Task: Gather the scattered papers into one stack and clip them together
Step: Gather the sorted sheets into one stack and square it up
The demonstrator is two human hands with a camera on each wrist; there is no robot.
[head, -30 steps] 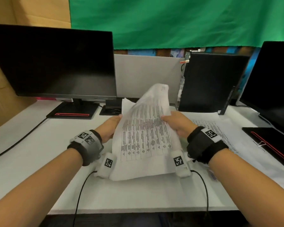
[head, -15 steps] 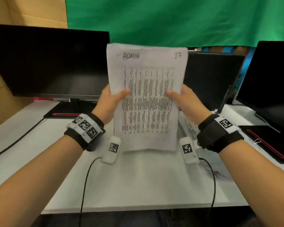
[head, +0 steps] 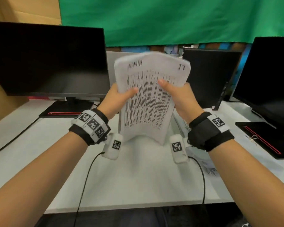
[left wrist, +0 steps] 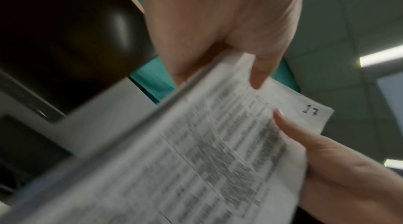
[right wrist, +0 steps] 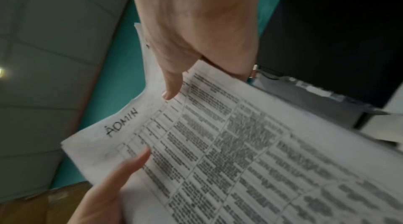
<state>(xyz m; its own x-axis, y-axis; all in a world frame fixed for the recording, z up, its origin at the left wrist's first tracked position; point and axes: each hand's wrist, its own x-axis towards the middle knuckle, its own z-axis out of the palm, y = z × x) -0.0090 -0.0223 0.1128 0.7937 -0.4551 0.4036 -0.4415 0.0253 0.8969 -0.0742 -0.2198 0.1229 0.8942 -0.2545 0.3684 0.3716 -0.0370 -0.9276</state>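
A stack of printed papers [head: 147, 108], marked "ADMIN" and "17" at the top, stands upright over the white desk [head: 138, 177], bowed, with its lower edge close to the surface. My left hand [head: 118, 99] grips its left edge, thumb on the front page. My right hand [head: 179, 95] grips the right edge the same way. In the left wrist view the papers [left wrist: 218, 141] run under my left hand [left wrist: 218, 21]. The right wrist view shows the papers [right wrist: 240, 141] under my right hand [right wrist: 196, 21]. More loose sheets [head: 208, 167] lie on the desk at right. A small clip [head: 253, 138] rests beyond them.
A black monitor [head: 47, 59] stands at back left and another monitor [head: 272, 76] at right, each on a flat black base. A black computer case [head: 210, 76] is behind the papers. Wrist-camera cables hang over the desk's front edge [head: 138, 208].
The stack went from leaning low over the desk to upright between both hands. Since half a second ago its top has come lower and the sheets have bowed.
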